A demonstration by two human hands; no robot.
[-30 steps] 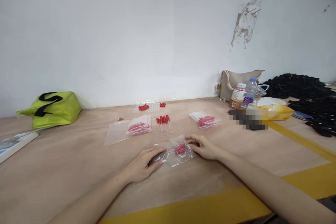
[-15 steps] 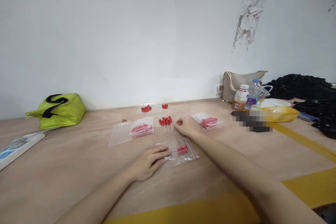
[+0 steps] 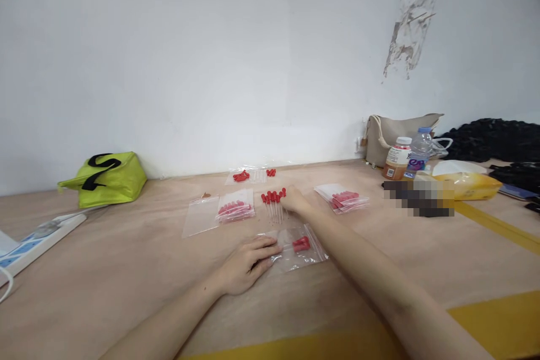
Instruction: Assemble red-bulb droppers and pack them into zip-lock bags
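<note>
My left hand lies flat with fingers stretched out, its fingertips pressing the edge of a clear zip bag. Inside that bag are a few droppers with red rubber bulbs. Beyond it, several loose red-bulbed droppers lie side by side in a row, stems towards me. At the right end of this row is my right hand, its fingers closed on the outermost dropper; the fingertips are partly hidden. Stacks of filled bags lie left and right of the row.
A flat clear bag lies left of the left stack. Near the wall are more red bulbs on plastic. A lime-green bag and a power strip stand left. Bottles, a grey bag and a yellow tissue pack stand right.
My right hand has moved in against the row of droppers and closed on the outermost one. My left hand stays on the bag. The view has shifted slightly left.
</note>
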